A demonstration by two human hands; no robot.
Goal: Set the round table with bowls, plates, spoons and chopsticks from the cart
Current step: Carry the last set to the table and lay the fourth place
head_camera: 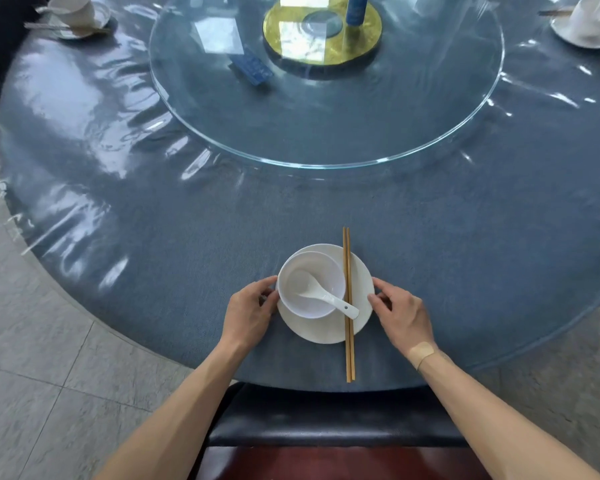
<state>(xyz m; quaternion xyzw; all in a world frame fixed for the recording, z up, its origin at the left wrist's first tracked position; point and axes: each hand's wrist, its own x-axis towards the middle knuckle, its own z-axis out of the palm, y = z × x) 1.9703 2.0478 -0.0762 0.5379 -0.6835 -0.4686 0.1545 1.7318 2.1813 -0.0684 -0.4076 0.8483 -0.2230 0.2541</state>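
Near edge of the round table [153, 216], one setting in hand; white plate [323, 332] lies flat on the blue cloth, bowl [310, 289] on its left half, spoon [321, 294] resting in the bowl with handle running out lower right over the rim; chopsticks [348, 306] paired, laid across the plate's right part, long axis running straight away from the person, near tips overhanging toward the table edge.

Left hand [248, 311] at the plate's left rim, fingers curled and touching plate and bowl side; right hand [400, 315] at the right rim, fingertips pinching or pressing the edge, cannot tell which; the plate sits squarely between both hands, neither nearer.

Judgement: a final nudge or squaring of the setting; chopsticks lie loose, so a jolt sideways could roll them off.

Two other settings at far left [78, 15] and far right [589, 24]; glass turntable [326, 147] at centre.
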